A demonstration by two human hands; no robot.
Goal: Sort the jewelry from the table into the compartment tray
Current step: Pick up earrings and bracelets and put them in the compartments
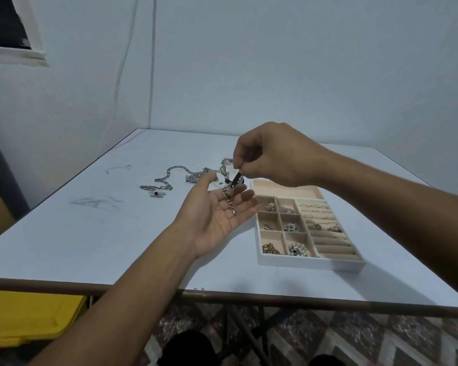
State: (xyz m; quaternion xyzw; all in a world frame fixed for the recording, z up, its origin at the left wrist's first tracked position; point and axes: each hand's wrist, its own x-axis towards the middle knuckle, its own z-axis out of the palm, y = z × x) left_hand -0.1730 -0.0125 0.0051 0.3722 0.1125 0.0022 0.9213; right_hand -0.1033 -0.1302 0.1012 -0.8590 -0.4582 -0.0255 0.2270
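**Both forearms in close, a gold chain between the grips**

Nearest us, our two forearms enter from the bottom edge, cut off by the frame; two dark shapes below them are too cropped to identify. At far left a yellow object [24, 318] sits below the near edge of the surface [90, 233], partly out of view. On the surface lie faint grey smudges, then a silver chain [167, 178] and a small clip [156, 193] with a dark stone. A watch [196, 177] beyond them is partly hidden by our fingertips.

Our left grip [217, 215] is apart, palm up and fingers straight, just left of the compartment tray [310, 262]. The gold chain [229, 202] lies draped across its fingers, lower end towards the palm. Our right grip [273, 157] hovers just above, thumb and fingers pinched on a black piece [236, 178] at the chain's upper end. Whether the two are joined we cannot tell.

The tray holds pearls [298, 249], rings [315, 206] and other small pieces too blurred to name.
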